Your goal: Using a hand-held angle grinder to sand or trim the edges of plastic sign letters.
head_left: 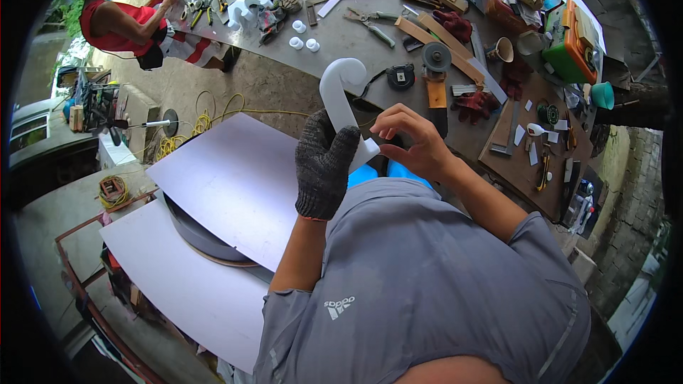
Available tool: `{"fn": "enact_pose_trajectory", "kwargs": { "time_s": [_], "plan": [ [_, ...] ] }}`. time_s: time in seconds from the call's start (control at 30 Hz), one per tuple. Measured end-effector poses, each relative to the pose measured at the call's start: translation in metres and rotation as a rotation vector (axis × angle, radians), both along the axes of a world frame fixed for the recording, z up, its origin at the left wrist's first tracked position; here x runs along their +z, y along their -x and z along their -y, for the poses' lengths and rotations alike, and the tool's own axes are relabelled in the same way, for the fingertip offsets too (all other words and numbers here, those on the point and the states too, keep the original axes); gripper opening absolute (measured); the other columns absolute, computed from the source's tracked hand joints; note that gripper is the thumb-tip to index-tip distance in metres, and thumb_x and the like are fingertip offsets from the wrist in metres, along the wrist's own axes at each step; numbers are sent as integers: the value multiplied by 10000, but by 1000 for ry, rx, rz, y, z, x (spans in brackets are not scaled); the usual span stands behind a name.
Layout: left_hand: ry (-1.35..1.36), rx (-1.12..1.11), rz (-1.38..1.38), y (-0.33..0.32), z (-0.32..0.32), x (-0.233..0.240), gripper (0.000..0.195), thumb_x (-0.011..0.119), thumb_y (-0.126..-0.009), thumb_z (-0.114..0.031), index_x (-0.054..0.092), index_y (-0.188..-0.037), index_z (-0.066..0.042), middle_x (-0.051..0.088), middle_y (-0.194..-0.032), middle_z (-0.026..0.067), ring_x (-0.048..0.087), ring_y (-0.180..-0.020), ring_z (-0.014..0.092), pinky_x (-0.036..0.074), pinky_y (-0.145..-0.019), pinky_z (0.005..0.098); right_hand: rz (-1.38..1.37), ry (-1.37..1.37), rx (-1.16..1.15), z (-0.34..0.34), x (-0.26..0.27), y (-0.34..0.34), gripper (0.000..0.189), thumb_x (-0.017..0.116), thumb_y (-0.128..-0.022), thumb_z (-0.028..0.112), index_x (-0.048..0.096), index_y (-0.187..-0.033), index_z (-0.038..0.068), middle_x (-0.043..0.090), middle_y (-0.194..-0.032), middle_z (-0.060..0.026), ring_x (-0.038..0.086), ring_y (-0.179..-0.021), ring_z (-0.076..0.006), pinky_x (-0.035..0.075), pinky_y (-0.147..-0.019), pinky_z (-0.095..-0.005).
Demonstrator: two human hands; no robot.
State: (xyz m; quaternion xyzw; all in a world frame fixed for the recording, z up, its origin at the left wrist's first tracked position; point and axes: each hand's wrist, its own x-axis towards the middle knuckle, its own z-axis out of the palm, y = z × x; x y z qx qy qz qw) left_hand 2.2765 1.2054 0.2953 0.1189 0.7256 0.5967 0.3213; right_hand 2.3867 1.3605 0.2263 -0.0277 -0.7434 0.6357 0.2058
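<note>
My left hand (324,162), in a dark grey knit glove, grips a white hook-shaped piece (337,98), probably plastic or foam board. Its curled end points up and away from me. At the piece's lower right edge sits a small white block (371,146); whether it is joined on cannot be made out. My bare right hand (413,141) is beside that edge, fingers bent and apart, the thumb tip at or very near the block. Part of the piece is hidden behind the glove. Beyond my hands, several small white cylindrical pieces (312,45) stand on the grey worktable (341,61).
An angle grinder (436,80), a tape measure (400,77) and tin snips (371,24) lie on the table. White sheets (229,170) are stacked at my left. Yellow cable (200,125) lies on the floor. Another person (122,24) stands at the table's far left.
</note>
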Motion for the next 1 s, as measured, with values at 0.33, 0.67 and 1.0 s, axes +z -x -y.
{"fn": "enact_pose_trajectory", "kwargs": {
  "time_s": [0.33,0.67,1.0],
  "plan": [
    [-15,-17,33,-2,7,1,372,671,-938,-207,556,-1208,21,642,-1038,89,601,-909,126,510,-808,303,-57,-248,-10,6,1,7,264,780,-719,-15,689,-947,83,632,-983,-54,631,-878,-237,528,-755,-341],
    [0,-46,40,23,24,-3,351,666,-939,-205,564,-1187,23,648,-1028,92,601,-908,123,511,-800,295,-70,-443,-16,17,13,29,271,795,-699,32,684,-932,112,633,-987,-42,625,-859,-242,520,-739,-361],
    [-118,-146,137,105,56,-10,324,667,-941,-195,575,-1168,18,660,-1013,92,608,-925,121,509,-824,293,-75,-708,-42,52,27,91,267,798,-700,68,688,-935,130,634,-1026,-24,626,-867,-227,514,-742,-359]
  ]
}}
